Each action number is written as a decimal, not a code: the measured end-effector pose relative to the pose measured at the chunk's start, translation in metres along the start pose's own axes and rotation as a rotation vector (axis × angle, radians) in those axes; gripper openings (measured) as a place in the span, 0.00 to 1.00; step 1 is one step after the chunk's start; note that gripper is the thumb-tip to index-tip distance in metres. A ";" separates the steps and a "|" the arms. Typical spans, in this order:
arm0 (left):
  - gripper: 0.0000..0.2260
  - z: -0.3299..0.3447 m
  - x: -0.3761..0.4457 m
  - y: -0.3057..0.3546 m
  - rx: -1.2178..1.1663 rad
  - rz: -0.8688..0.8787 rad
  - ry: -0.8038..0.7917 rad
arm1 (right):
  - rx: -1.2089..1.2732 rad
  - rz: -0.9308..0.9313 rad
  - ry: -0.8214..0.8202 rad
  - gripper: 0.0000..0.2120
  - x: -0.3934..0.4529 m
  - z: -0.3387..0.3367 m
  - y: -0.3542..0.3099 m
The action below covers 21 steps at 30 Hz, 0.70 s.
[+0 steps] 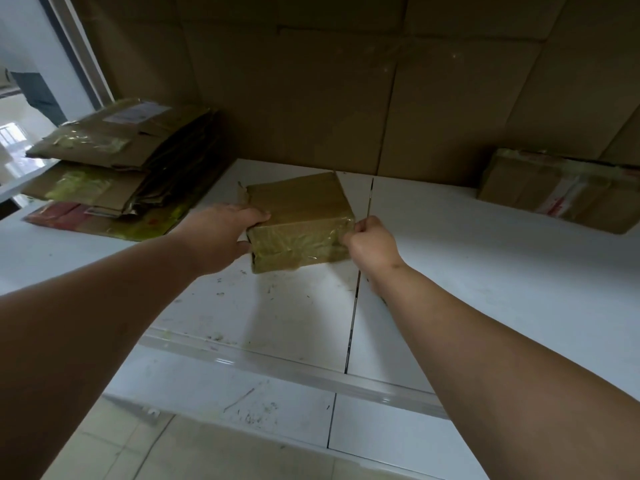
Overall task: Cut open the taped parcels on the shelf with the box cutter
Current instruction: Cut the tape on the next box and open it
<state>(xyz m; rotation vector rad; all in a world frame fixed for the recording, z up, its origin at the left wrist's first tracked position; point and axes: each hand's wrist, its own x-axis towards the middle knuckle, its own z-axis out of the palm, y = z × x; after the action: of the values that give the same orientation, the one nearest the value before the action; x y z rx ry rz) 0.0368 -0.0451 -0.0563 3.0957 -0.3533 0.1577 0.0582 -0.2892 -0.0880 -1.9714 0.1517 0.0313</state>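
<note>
On the white shelf (450,244), both arms reach straight out to a taped parcel (300,221) sitting mid-shelf. Left hand (221,233) grips its left edge, fingers curled over the top, thumb down the side. Right hand (370,242) is a closed fist pressed to the right corner; can't tell what it's holding, no cutter visible. Flattened boxes (117,161) stacked far left, another parcel (561,188) far right.
</note>
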 end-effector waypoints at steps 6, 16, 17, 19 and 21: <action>0.32 -0.007 0.003 0.001 0.007 -0.019 -0.097 | -0.067 -0.017 0.049 0.09 0.003 0.002 0.000; 0.37 -0.012 0.000 0.013 0.064 -0.051 -0.112 | -0.009 0.060 -0.040 0.05 0.004 -0.002 -0.006; 0.37 -0.012 -0.001 0.014 0.069 -0.059 -0.113 | -0.007 0.066 -0.053 0.05 0.004 -0.002 -0.008; 0.35 -0.014 -0.002 0.018 0.106 -0.069 -0.115 | 0.004 0.096 -0.082 0.05 0.003 -0.002 -0.012; 0.33 -0.014 -0.002 0.023 0.175 -0.073 -0.104 | 0.032 0.148 -0.102 0.05 0.002 -0.004 -0.017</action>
<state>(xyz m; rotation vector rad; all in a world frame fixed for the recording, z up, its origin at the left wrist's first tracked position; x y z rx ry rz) 0.0280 -0.0670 -0.0425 3.2922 -0.2411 0.0270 0.0620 -0.2867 -0.0708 -1.9188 0.2295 0.2234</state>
